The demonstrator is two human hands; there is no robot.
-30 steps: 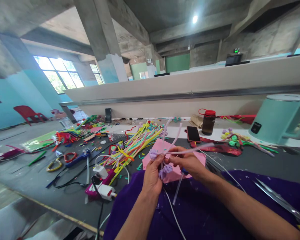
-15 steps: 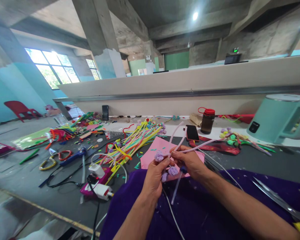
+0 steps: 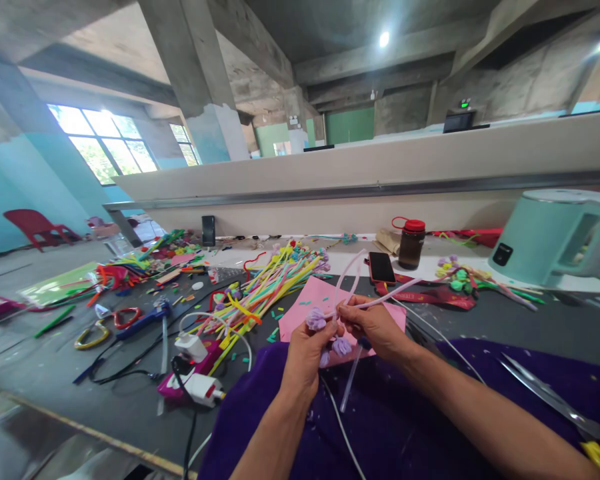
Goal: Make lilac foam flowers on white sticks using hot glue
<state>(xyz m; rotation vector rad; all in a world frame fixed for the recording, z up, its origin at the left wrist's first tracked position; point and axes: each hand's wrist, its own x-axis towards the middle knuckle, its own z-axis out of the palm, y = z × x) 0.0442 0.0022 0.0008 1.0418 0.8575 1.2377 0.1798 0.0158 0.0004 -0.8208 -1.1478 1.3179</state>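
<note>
My left hand (image 3: 305, 353) and my right hand (image 3: 375, 327) meet over a purple cloth (image 3: 380, 413) at the table's near edge. Both grip a bundle of pale lilac pipe cleaners (image 3: 353, 283) whose stems rise and bend away from me. Small lilac curled flower heads (image 3: 316, 319) sit by my left fingers. My right fingers pinch the stems just right of them. A pink paper sheet (image 3: 310, 300) lies flat behind my hands.
A heap of coloured pipe cleaners (image 3: 265, 283) lies left of the pink sheet. A glue gun with cable (image 3: 193, 367) sits near the left. A phone (image 3: 380, 267), a red-capped jar (image 3: 411, 243), a mint kettle (image 3: 555, 237) and scissors (image 3: 555, 400) stand to the right.
My hands have shifted slightly up and together. The long lilac stem that stuck out to the right now bends closer in, and the flower heads sit higher by my left fingers.
</note>
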